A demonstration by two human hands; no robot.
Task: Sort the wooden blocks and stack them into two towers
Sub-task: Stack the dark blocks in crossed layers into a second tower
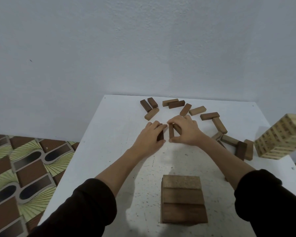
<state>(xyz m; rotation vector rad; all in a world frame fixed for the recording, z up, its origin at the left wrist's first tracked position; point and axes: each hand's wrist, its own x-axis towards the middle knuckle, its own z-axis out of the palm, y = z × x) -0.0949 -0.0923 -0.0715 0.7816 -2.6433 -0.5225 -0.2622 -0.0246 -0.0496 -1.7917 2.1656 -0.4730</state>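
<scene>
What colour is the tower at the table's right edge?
Pale light wood; the tower shows best in the head view.

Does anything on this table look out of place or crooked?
The pale tower at the right edge of the table looks tilted, though the wide lens may cause this. Loose blocks lie scattered on the far side, unsorted. Nothing looks damaged.

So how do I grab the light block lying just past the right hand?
Pinch the light block across its two long sides, mid-length, coming straight down. It lies flat on the table with both long sides free, but its left end sits close to a slanted brown block.
</scene>
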